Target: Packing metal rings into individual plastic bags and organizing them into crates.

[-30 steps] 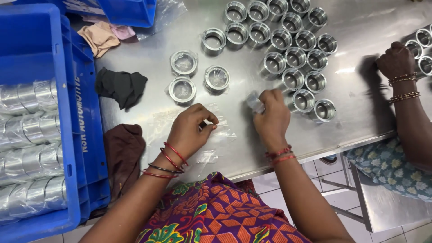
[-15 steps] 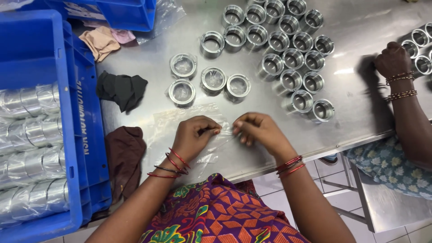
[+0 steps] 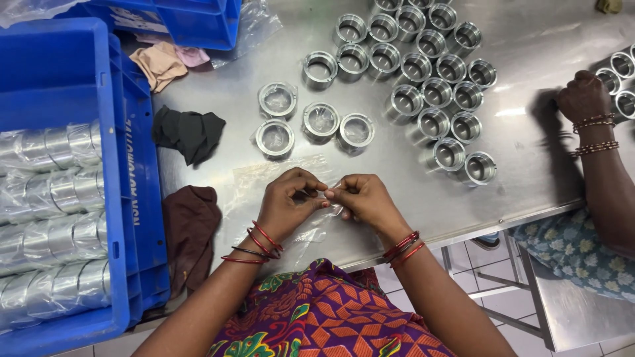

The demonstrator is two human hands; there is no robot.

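Observation:
My left hand [image 3: 288, 200] and my right hand [image 3: 364, 198] meet over the near part of the steel table [image 3: 529, 53], fingertips pinching a thin clear plastic bag [image 3: 329, 193] between them. More clear bags [image 3: 264, 178] lie flat under my hands. Just beyond stand several metal rings wrapped in plastic [image 3: 321, 121]. Farther back and right sits a cluster of bare metal rings [image 3: 434, 82].
A blue crate [image 3: 129, 198] at the left holds rows of wrapped rings [image 3: 53, 205]. A black cloth [image 3: 188, 132], a brown cloth [image 3: 192, 228] and a tan cloth [image 3: 159, 64] lie beside it. Another person's hand [image 3: 583, 98] rests at the right by more rings [image 3: 622, 66].
My right hand left the bare rings and came in to join the left. A wrapped ring now stands added beside the others. Both hands now pinch a clear bag.

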